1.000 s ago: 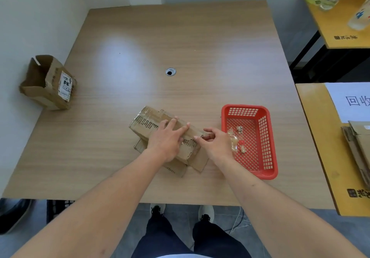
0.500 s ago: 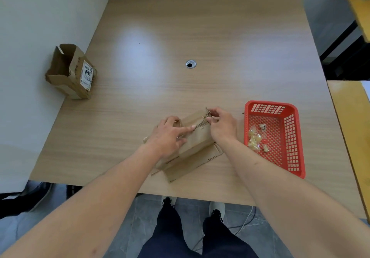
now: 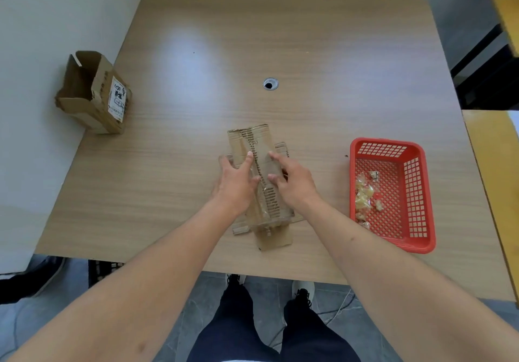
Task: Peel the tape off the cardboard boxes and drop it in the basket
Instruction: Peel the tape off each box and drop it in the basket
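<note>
Some tape lies in the basket already, and my left hand and right hand hold the flat box with fingers spread, its tape not yet off.

Arms: both forearms bare to the frame's lower edge, no sleeves visible
Left hand: no glove, ring or watch visible
Right hand: no glove, ring or watch visible
Fingers: short nails, no polish seen
Trousers: dark navy, plain, both legs seen from above
Shoes: black uppers with white soles and toe edges, dark laces
Top: a thin white strip at the bottom edge
</note>
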{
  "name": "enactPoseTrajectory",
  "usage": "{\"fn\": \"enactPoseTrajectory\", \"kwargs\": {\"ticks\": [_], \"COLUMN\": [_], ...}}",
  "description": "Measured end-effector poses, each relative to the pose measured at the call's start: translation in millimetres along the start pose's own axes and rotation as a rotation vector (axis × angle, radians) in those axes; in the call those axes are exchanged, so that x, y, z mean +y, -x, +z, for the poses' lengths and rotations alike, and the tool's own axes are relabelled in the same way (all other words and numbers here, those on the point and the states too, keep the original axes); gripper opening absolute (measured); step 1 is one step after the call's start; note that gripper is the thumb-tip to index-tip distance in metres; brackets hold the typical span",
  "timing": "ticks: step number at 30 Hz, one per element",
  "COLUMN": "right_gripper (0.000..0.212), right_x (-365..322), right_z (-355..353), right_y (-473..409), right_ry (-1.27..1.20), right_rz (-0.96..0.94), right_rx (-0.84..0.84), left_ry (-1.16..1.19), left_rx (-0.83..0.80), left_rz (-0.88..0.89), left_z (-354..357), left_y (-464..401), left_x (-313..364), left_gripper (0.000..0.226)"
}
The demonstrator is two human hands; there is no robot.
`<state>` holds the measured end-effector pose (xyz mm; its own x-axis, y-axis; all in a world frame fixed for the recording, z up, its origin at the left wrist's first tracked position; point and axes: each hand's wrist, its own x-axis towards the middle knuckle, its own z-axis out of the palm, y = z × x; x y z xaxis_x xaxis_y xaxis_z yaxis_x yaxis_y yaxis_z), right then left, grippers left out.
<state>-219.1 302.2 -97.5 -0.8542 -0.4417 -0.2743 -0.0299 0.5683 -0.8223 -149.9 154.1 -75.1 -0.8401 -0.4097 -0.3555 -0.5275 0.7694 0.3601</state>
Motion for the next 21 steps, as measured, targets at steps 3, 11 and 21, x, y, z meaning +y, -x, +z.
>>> {"fn": "enactPoseTrajectory", "kwargs": {"ticks": [3,11,21], "right_gripper": [0.061,0.036,0.057], "right_x": [-2.8,2.7,35.9], "right_z": [-1.8,-19.8,-48.8], "right_y": [-10.2,8.9,44.4], "right_ry": [-0.118,0.196,0.040], "right_rz": [0.034,0.174,-0.003], "right_rx": [-0.016,0.073,0.083], "left_ry": [-0.189,-0.354,-0.152], "left_rx": [-0.006,-0.120,-0.125], "left_rz": [0.320,0.341,0.236], "left_z": [-5.0,-5.0,-1.4], "left_y": [-1.3,-10.2,-17.6], "left_x": [-10.8,-14.1,13.2], "left_gripper": [0.061,0.070,0.070]}}
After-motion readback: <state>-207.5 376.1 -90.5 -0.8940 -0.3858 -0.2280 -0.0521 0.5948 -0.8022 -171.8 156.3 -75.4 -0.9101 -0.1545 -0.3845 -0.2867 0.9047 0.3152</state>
